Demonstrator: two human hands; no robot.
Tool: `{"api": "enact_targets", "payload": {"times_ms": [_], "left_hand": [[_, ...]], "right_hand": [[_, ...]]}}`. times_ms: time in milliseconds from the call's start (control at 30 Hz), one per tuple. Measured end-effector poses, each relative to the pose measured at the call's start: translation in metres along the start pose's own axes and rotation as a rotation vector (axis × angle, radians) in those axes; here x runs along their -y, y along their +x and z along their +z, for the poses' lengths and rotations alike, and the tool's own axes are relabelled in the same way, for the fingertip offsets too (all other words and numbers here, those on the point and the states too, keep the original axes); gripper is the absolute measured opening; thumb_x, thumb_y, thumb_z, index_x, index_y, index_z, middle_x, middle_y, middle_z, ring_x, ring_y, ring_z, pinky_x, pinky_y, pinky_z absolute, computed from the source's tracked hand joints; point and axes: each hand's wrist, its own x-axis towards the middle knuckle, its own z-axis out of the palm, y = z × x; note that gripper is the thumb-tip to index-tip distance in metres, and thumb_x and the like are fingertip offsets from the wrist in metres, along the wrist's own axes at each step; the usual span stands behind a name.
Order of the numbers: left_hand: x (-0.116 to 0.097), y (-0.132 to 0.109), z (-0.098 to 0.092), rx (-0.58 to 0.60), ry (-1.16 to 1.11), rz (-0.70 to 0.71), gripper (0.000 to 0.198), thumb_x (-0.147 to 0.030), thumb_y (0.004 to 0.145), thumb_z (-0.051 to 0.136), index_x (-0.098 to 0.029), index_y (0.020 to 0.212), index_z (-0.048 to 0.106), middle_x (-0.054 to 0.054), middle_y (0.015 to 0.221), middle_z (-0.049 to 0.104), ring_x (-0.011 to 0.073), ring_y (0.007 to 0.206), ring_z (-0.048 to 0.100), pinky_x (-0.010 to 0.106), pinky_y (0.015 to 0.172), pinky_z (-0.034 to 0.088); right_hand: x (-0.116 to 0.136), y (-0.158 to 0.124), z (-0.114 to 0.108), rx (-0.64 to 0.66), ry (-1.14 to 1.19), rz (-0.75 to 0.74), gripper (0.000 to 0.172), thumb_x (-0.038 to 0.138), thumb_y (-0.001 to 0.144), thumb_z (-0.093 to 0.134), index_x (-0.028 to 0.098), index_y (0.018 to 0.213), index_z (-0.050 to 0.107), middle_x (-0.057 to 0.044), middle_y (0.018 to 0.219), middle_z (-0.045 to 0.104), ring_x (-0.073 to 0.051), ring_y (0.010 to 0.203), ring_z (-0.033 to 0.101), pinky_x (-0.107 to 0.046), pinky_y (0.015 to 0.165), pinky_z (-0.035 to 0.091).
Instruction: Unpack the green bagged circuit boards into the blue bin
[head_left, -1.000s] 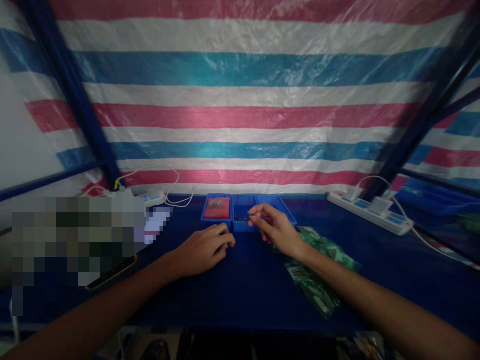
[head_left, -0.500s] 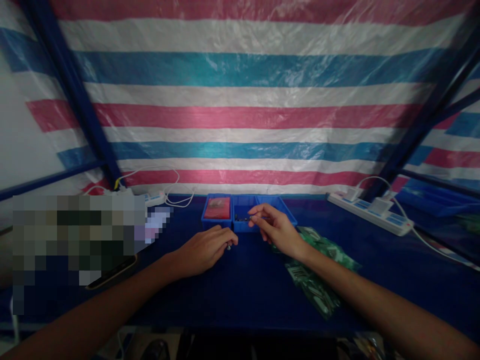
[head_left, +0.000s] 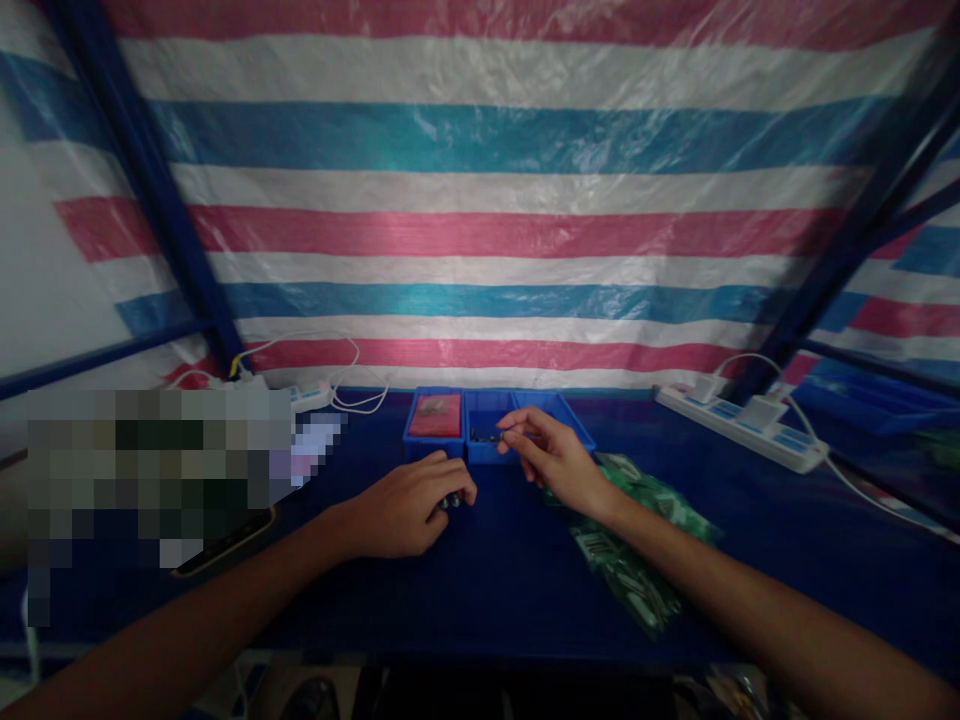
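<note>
My left hand is curled low over the blue table. Its fingers are closed around small shiny metal pieces, which peek out beneath them; their exact kind is too small to tell. My right hand hovers over the front of the blue bin, thumb and forefinger pinched together. Whatever sits between those fingertips is too small to make out. Small dark metal pieces lie in that bin, just left of the fingertips.
A blue bin with red packets stands at left, another blue bin at right. Green plastic bags of parts lie under my right forearm. Power strips with white cables sit at both sides; a striped sheet hangs behind.
My left fingers have shifted and loosened slightly, showing more of the metal pieces beneath them. My right hand has stayed almost in place over the bin.
</note>
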Motion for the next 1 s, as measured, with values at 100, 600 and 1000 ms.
{"api": "enact_targets", "payload": {"times_ms": [100,600,1000], "left_hand": [[0.0,0.001,0.0,-0.017,0.027,0.006,0.052,0.004,0.072,0.047,-0.026,0.114,0.058,0.002,0.109,0.064,0.0229,0.103,0.054,0.038,0.095,0.045],[0.0,0.001,0.001,-0.016,0.012,0.024,0.043,0.0,0.081,0.051,-0.024,0.115,0.062,0.004,0.113,0.064,0.0223,0.105,0.058,0.035,0.099,0.045],[0.011,0.002,0.004,-0.009,0.015,0.011,0.025,-0.014,0.107,0.04,-0.024,0.118,0.061,0.003,0.117,0.063,0.0181,0.111,0.06,0.03,0.1,0.045]], "right_hand": [[0.0,0.0,0.0,0.002,-0.005,-0.005,0.032,0.048,0.099,0.062,0.021,0.115,0.059,-0.003,0.094,0.073,-0.007,0.046,0.051,-0.019,0.036,0.038],[0.001,-0.001,0.0,0.005,0.012,0.001,0.033,0.049,0.099,0.061,0.021,0.115,0.058,-0.003,0.094,0.072,-0.007,0.047,0.05,-0.019,0.036,0.038],[0.0,-0.002,-0.001,-0.014,-0.031,-0.009,0.03,0.044,0.093,0.073,0.024,0.113,0.065,-0.002,0.099,0.064,-0.008,0.052,0.053,-0.021,0.039,0.039]]}}
